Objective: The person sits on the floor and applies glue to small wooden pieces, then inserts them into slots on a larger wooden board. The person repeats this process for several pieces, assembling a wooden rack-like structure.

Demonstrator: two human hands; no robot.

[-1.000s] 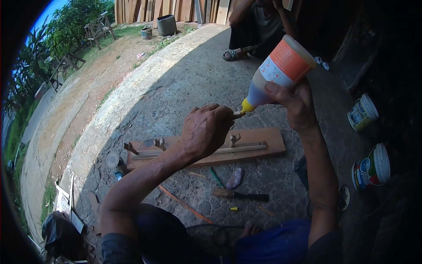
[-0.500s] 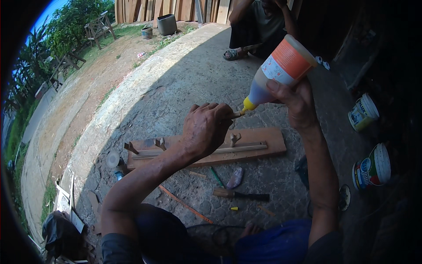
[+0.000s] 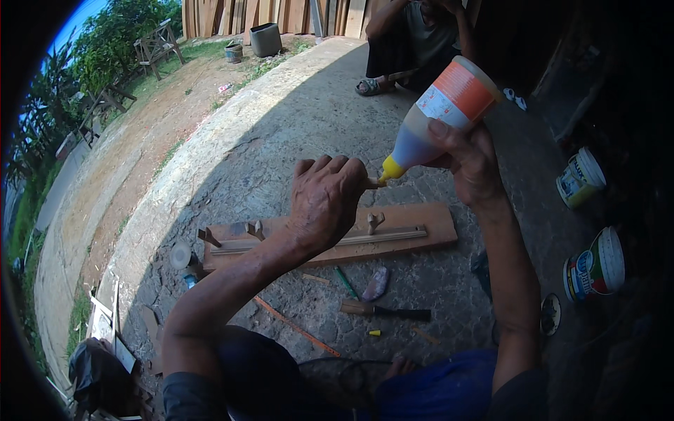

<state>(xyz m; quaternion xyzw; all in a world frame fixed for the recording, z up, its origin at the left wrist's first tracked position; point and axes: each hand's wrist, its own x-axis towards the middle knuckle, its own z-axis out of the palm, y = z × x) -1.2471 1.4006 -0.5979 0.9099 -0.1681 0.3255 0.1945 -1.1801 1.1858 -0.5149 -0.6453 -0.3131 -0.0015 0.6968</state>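
right hand (image 3: 469,158) wraps a glue bottle (image 3: 437,116), white body with an orange band and a yellow nozzle, tilted nozzle-down toward the left. fingers closed round the lower part of the bottle, thumb across its front. left hand (image 3: 327,200) is curled into a loose fist, knuckles up, pinching a small wooden piece (image 3: 371,183) whose tip just shows past the fingers; the nozzle tip touches that piece. both hands held up in the air above a long wooden board (image 3: 414,231) lying on the rough concrete ground (image 3: 281,140).

on the board: a narrow strip running lengthwise and a few small wooden pegs standing up, one near the middle-right (image 3: 374,222), others at the left end.

on the ground just this side of the board: a green pencil (image 3: 345,282), a chisel with a wooden handle (image 3: 385,309), a thin orange strip (image 3: 295,327), a small round tin (image 3: 181,255) at the board's left end.

to the right, well apart: two white plastic tubs (image 3: 593,266), lying on their sides.

another person sits at the far edge of the concrete, sandalled foot (image 3: 370,86) showing.
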